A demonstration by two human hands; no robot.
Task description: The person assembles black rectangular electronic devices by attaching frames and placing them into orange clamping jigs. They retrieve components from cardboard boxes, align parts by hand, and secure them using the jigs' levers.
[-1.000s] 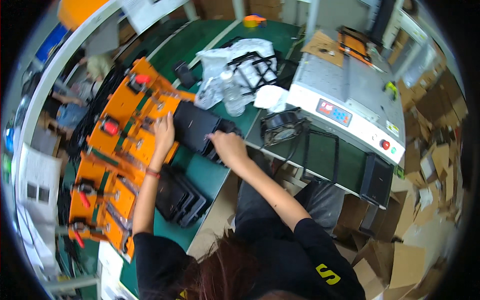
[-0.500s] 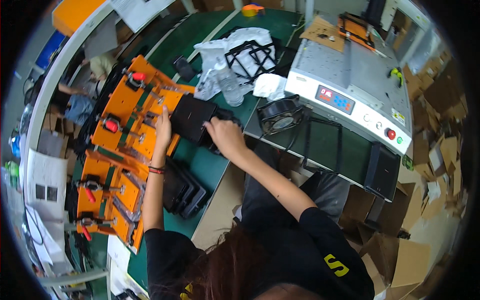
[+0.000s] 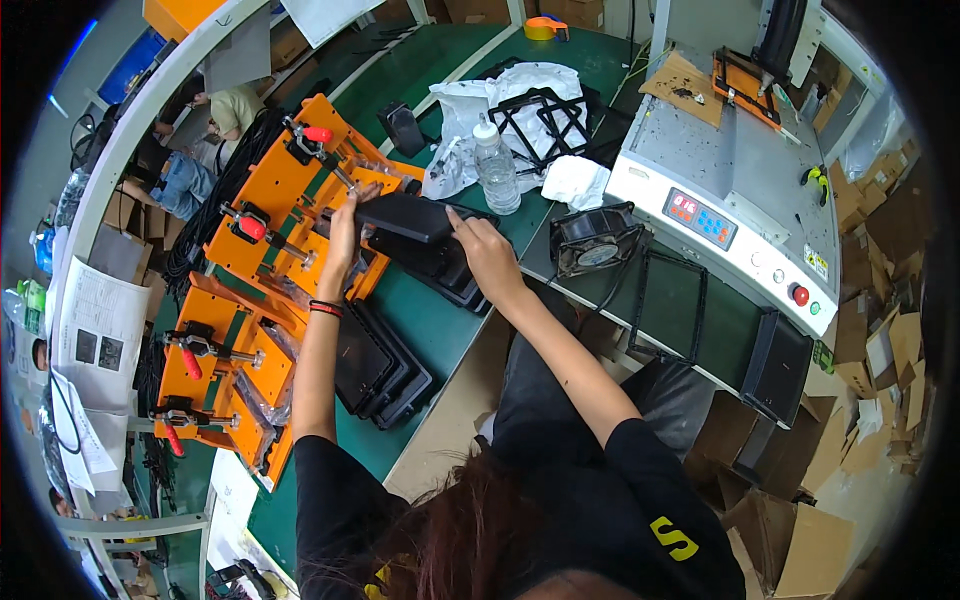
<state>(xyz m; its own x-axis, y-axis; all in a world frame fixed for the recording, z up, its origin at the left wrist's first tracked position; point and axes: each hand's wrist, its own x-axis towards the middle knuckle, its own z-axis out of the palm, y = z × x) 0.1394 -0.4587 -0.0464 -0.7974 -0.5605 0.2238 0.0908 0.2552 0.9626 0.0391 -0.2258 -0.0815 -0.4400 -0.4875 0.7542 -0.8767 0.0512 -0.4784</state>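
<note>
Item one: black tray (image 3: 405, 215), held level between my hands over the near edge of the green surface (image 3: 440, 345); whether its underside touches the pile below, I cannot tell.
Item two: my right hand (image 3: 487, 262), thumb and forefinger pinching the tray's right end.
Item three: my left hand (image 3: 343, 240), set at the tray's left end; the fingers' closure is partly hidden, so I cannot tell how firmly they grip.
Item four: stack of black trays (image 3: 445, 268) directly beneath, by the surface's near edge.
Item five: second black stack (image 3: 378, 370), farther left along that same edge.
Item six: two orange fixtures, upper (image 3: 268, 205) and lower (image 3: 212, 345), along the left edge, with red-handled clamps.
Item seven: clear bottle (image 3: 498, 175), upright beyond the trays, just beside white plastic (image 3: 457, 112).
Item eight: fan (image 3: 588, 240), right of my right hand.
</note>
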